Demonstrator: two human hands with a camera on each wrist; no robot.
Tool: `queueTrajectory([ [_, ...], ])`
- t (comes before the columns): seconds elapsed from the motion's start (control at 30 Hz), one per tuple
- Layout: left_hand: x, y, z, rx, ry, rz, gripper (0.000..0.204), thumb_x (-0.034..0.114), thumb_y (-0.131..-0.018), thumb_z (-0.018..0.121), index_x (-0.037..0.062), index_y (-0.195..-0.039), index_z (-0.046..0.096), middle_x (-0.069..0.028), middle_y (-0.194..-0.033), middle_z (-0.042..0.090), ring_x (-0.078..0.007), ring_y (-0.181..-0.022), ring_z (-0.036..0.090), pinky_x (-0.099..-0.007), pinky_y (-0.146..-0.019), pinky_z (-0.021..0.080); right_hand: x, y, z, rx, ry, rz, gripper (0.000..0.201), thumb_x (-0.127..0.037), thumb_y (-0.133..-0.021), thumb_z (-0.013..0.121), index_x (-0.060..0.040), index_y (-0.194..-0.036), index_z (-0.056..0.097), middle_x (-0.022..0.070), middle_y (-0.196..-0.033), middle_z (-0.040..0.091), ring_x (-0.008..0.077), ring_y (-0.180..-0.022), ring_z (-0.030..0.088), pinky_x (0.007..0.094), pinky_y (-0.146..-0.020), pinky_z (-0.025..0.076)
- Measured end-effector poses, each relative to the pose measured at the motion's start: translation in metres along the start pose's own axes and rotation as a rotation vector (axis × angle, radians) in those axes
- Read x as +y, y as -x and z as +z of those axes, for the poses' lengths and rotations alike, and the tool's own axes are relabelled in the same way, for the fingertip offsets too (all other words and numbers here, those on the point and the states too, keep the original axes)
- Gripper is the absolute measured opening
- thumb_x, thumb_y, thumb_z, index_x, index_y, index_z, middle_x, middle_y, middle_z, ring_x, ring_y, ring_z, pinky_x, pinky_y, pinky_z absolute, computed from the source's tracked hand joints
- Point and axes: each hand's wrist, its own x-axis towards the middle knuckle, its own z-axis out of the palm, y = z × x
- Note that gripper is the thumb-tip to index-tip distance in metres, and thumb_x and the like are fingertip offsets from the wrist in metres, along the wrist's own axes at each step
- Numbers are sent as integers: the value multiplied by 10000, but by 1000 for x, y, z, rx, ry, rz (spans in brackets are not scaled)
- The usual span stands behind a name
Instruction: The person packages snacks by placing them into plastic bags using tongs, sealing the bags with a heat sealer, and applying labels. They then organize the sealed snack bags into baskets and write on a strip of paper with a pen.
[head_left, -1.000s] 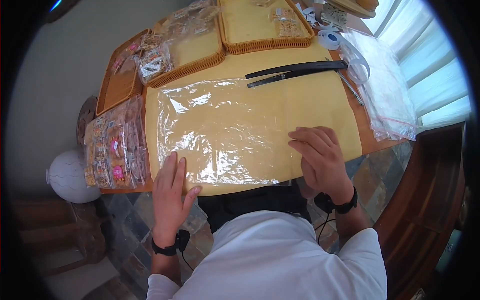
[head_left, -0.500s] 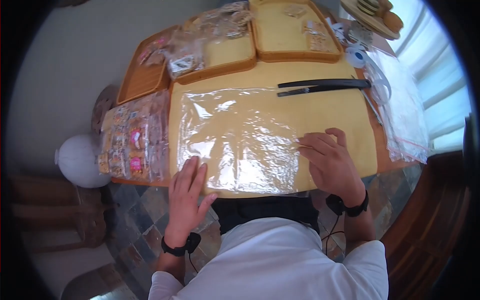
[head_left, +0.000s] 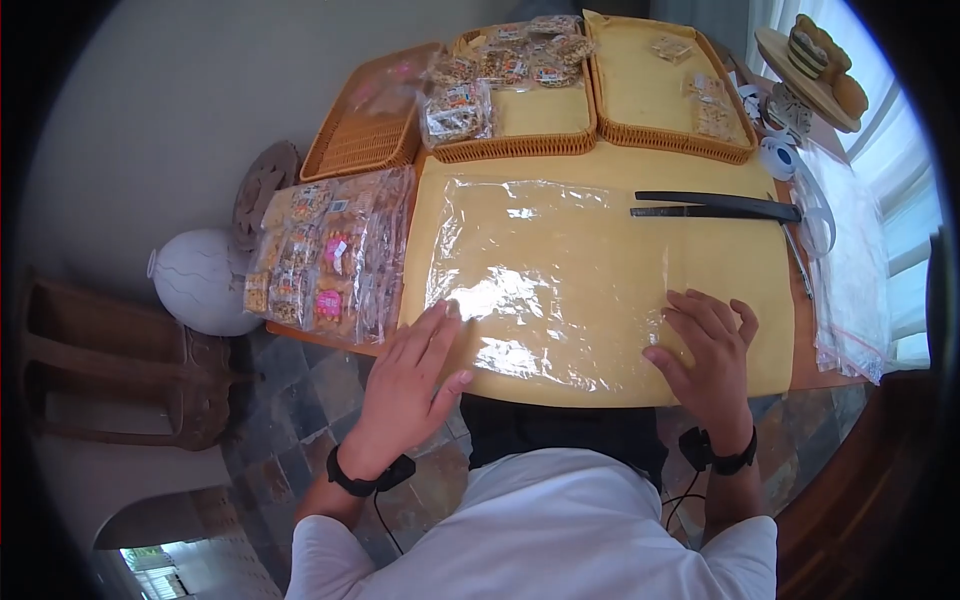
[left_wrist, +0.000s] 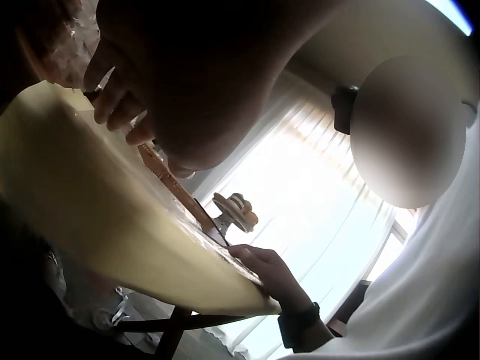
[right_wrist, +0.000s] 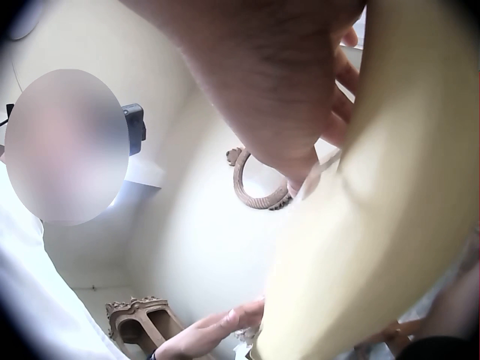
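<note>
A large clear plastic bag (head_left: 530, 290) lies flat and shiny on the yellow table covering (head_left: 600, 165). My left hand (head_left: 405, 385) rests at its front left corner, fingers straight and side by side, thumb apart. At the bag's front right side is my right hand (head_left: 708, 355), its fingers spread and loosely bent, tips down on the sheet. Neither hand grips anything. Behind the right hand lies a long black two-armed tool (head_left: 715, 206), its arms slightly apart. In the left wrist view, the right hand (left_wrist: 274, 277) appears at the table edge.
Packed snack bags (head_left: 325, 255) are piled on the left. Three wicker trays stand along the back: one on the left (head_left: 365, 150), one in the middle (head_left: 515, 148) with snack packets, one on the right (head_left: 680, 142). A tape roll (head_left: 778, 157) and clear bags (head_left: 850, 270) lie right.
My right hand's fingers were bunched together at the bag's right edge and are now spread there. The left hand stays at the front left corner. The head view has shifted.
</note>
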Motion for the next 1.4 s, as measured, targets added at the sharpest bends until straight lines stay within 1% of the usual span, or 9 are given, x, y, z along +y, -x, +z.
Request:
queueTrajectory([
  [0.17,-8,-78,-4,41,9,194,726,433,-1070,599,-2,-1619,409,-259,-1678,403,-440,-1535,422,-508,-1249,365,-5,2,4,11,28,16,361,-306,-851,859,-75,-1114,771,50,-1308,738,257,-1290,635,520,-1185,263],
  [0.43,-35,-148,22,-88,-278,-155,976,657,-1074,466,-161,-1590,338,-340,-1678,359,-431,-1569,381,-482,-1276,337,-3,5,1,5,19,31,344,-282,-857,848,-88,-1130,768,44,-1309,737,250,-1294,632,530,-1189,248],
  [0.57,-13,-152,9,-27,-409,-152,850,578,-1078,523,-101,-1578,417,-312,-1650,422,-426,-1533,433,-482,-1243,378,-2,2,-3,-6,18,27,355,-289,-860,844,-104,-1152,764,39,-1312,733,253,-1292,631,546,-1185,245],
  [0.7,28,-162,-1,187,1,275,486,301,-1027,664,73,-1451,598,-195,-1345,666,-389,-1262,630,-496,-1060,502,-3,-2,-4,-60,29,-14,367,-308,-890,817,-124,-1202,757,52,-1313,703,249,-1301,613,566,-1178,253],
  [0.77,49,-171,-6,-92,127,471,421,247,-1031,644,89,-1420,614,-146,-1170,714,-357,-1105,683,-485,-933,546,-10,-12,-2,-99,78,-63,395,-311,-919,786,-135,-1268,731,72,-1323,676,242,-1341,580,579,-1181,248],
  [0.8,54,-176,4,-10,138,608,415,218,-1030,630,103,-1428,614,-122,-1063,732,-346,-955,714,-485,-802,568,-12,-17,-3,-154,103,-84,447,-316,-942,761,-143,-1349,694,87,-1375,639,238,-1376,552,595,-1179,268],
  [0.9,70,-193,14,-57,171,720,424,205,-1005,634,97,-1415,621,-123,-993,742,-360,-869,723,-498,-717,571,-14,-30,1,-199,119,-168,488,-322,-945,760,-147,-1393,676,87,-1426,604,243,-1388,545,609,-1165,307],
  [1.27,53,-219,31,-112,267,576,197,216,-973,596,94,-1100,685,-171,-896,746,-406,-839,727,-530,-736,562,11,-55,-27,-288,64,-247,487,-258,-920,786,-86,-1364,680,119,-1328,675,297,-1228,637,463,-1039,457],
  [1.4,43,-218,30,-72,428,506,188,247,-995,593,101,-1091,662,-155,-887,741,-396,-845,717,-511,-757,551,59,-92,-62,-34,310,-123,496,-150,-869,801,-33,-1331,665,143,-1240,682,367,-1154,642,475,-1018,481],
])
